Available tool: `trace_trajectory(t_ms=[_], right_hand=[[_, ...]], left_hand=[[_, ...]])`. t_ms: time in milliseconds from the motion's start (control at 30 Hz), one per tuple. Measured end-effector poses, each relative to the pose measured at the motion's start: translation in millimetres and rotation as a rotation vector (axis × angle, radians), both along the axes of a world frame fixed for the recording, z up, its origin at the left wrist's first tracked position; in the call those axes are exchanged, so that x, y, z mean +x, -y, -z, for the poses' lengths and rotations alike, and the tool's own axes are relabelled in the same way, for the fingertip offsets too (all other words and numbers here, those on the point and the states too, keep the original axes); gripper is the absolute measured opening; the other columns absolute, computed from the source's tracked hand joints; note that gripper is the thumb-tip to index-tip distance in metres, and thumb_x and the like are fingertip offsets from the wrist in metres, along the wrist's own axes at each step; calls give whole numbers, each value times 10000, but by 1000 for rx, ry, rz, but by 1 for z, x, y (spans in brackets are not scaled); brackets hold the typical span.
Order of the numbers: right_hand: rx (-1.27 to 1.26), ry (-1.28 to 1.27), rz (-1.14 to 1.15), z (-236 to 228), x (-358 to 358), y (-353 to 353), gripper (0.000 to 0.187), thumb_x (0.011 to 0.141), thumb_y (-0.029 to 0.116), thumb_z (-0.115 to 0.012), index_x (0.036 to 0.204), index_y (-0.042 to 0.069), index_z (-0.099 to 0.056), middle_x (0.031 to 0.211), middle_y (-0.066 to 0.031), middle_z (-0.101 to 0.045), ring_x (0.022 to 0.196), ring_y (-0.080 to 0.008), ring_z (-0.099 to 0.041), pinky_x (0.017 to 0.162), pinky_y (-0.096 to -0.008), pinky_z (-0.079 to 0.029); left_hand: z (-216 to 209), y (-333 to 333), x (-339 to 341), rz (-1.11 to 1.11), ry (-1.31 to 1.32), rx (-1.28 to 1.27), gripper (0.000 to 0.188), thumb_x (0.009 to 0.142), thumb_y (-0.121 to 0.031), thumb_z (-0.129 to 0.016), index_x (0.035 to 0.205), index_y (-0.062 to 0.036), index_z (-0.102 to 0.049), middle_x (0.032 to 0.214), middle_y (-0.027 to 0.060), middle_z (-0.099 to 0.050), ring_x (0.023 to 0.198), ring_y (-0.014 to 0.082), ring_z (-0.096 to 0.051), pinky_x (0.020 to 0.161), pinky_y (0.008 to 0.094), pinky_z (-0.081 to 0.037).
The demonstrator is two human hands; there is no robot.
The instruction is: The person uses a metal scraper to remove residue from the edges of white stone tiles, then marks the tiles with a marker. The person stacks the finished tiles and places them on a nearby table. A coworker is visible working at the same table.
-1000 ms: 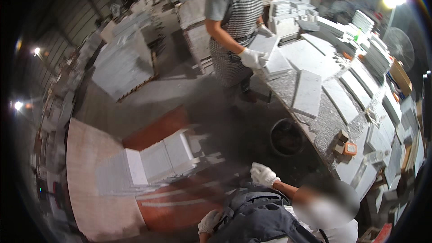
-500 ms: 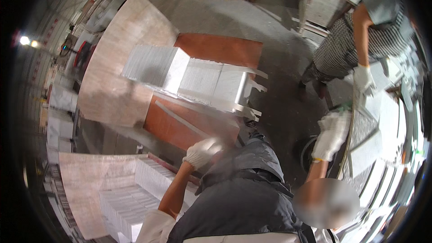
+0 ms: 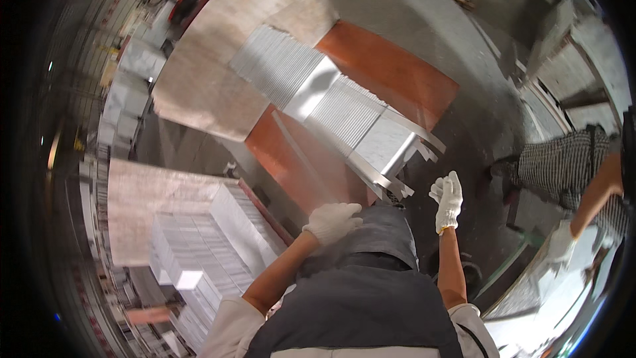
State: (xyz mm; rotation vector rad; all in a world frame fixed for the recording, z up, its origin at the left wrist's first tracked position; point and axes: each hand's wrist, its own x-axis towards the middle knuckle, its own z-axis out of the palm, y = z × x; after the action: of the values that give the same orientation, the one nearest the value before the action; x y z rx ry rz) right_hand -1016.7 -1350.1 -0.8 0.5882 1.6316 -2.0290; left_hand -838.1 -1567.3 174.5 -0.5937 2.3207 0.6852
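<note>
White-grey slabs [image 3: 338, 117], thin and rectangular, packed face to face in one tight row. Row slants from above centre-left down to right of centre. Upper-left section stands taller, its pale end face bare and part-shadowed; lower section's edges show as fine ribs. Pale flat strips [image 3: 368, 171] run alongside, ends jutting past the lower-right end.

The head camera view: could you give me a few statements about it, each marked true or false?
1. The left hand and right hand are gloved in white. True.
2. The middle row of white tiles is one flat pile. False: many stand on edge, side by side.
3. Orange-red board shows on both sides of that row. True.
4. The apron at the right is plain red. False: it is checked dark and light.
5. More tiles sit at the lower left. True.
</note>
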Motion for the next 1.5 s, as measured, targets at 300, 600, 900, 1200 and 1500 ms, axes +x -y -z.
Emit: trace_trajectory(t_ms=[300, 600, 900, 1200, 1500], right_hand=[[-251, -109, -642, 41, -22, 78, 139, 981, 175, -527, 862, 186, -457, 730, 61, -412, 606, -63, -461, 560, -253, -444], [-176, 205, -609, 32, 17, 133, 452, 1044, 263, -585, 1406, -3, -547, 1020, -121, -693, 793, -183, -700, 718, -330, -602], [-80, 202, -611, 49, -11, 181, 463, 1018, 320, -614, 1325, -27, -598, 988, -106, -695, 782, -180, -696, 725, -322, -596], [-13, 98, -516, 94, -40, 279, 475, 1043, 385, -601, 1260, -39, -600, 979, -28, -634, 805, -106, -629, 793, -300, -563], [448, -152, -763, 99, -107, 452, 550, 1005, 465, -599, 1409, 95, -546, 1391, -147, -618, 1324, -326, -551, 1116, -400, -423]], left_hand=[[18, 11, 16, -217, 69, -89, 338, 961, -401, -522, 1101, -114, -632, 1141, 171, -697, 1076, 401, -658, 922, 512, -502], [26, 40, 18, -304, 56, -128, 410, 946, -449, -557, 1194, -135, -649, 1188, 184, -688, 1135, 408, -633, 958, 495, -490], [61, 104, 5, -306, 56, -103, 439, 952, -418, -572, 1268, -118, -627, 1227, 177, -666, 1160, 400, -608, 984, 469, -478], [142, 291, -48, -362, -139, -270, 525, 917, -371, -654, 1379, -128, -602, 1362, 152, -632, 1261, 360, -586, 1056, 472, -466], [256, 445, -82, -294, -424, -563, 621, 911, -407, -738, 1405, -95, -529, 1418, 132, -552, 1320, 335, -523, 1137, 448, -416]])
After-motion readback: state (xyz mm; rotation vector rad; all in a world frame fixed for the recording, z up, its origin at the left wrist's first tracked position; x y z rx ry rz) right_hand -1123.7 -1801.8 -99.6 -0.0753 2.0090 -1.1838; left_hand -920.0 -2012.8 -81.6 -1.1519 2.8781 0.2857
